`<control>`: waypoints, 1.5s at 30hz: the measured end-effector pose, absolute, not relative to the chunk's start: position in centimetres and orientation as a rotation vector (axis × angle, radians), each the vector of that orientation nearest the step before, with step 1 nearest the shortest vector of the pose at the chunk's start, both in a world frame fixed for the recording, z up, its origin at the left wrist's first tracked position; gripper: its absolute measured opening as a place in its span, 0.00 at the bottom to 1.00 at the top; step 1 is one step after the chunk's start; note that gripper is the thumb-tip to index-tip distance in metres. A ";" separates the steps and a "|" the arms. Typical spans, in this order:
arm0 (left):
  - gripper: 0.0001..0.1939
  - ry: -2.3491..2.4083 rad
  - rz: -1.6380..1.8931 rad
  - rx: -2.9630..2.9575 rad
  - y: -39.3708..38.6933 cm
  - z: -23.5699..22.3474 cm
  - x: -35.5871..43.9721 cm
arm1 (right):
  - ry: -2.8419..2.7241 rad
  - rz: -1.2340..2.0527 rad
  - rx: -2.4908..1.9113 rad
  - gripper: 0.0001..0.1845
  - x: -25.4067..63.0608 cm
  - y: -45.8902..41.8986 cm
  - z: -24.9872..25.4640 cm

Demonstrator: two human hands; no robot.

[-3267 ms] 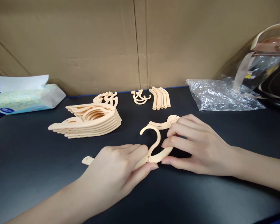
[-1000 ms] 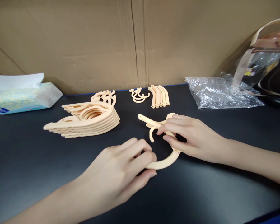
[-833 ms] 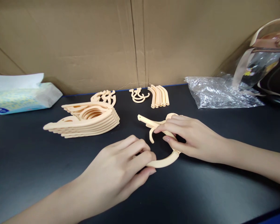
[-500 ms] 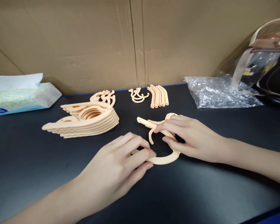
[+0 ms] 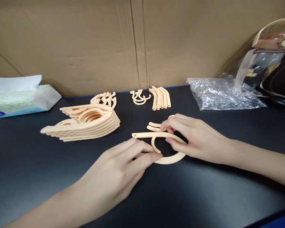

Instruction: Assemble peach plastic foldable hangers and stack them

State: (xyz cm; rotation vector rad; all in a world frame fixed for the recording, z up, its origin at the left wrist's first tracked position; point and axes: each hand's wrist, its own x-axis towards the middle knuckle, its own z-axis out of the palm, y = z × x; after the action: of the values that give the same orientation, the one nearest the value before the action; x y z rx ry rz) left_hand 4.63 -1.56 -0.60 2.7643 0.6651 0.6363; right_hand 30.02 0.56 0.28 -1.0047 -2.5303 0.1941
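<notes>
A peach plastic folding hanger (image 5: 167, 158) lies on the black table (image 5: 204, 196) between my hands. My left hand (image 5: 118, 171) pinches the left end of its curved arm, fingers closed on it. My right hand (image 5: 192, 139) grips the right side, thumb and forefinger closed on the straight arm (image 5: 147, 135), which now lies nearly flat pointing left. The hook (image 5: 154, 144) curls between the two arms. Another curved piece (image 5: 154, 126) lies just behind my right fingers.
A stack of several folded hangers (image 5: 83, 125) sits to the left. Loose hooks (image 5: 139, 96) and curved arm pieces (image 5: 160, 98) lie at the back. A tissue pack (image 5: 19, 98) is far left, a crumpled plastic bag (image 5: 223, 93) and a bottle (image 5: 268, 57) far right. A cardboard wall (image 5: 133, 41) stands behind.
The hanger was spread open 3.3 s ago; since then its arms have folded together. In the last half second the straight arm swung down to lie nearly flat.
</notes>
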 end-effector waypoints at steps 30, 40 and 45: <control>0.16 0.723 0.633 2.794 -1.5 -0.7 4.5 | -2.516 0.098 -1.128 0.08 30.4 0.9 0.3; 0.15 0.730 0.641 2.802 -1.5 -0.6 4.7 | -2.344 -0.133 -1.270 0.18 32.3 3.3 -0.1; 0.16 0.709 0.660 2.799 -1.4 -0.7 4.7 | -2.447 -0.057 -1.342 0.18 32.2 3.5 -0.8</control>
State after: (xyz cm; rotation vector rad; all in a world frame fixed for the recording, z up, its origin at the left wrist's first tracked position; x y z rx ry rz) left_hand 4.71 -1.42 -0.66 2.7991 0.7089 0.6603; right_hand 32.20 3.48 -0.77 -1.3415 -2.4472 -0.0572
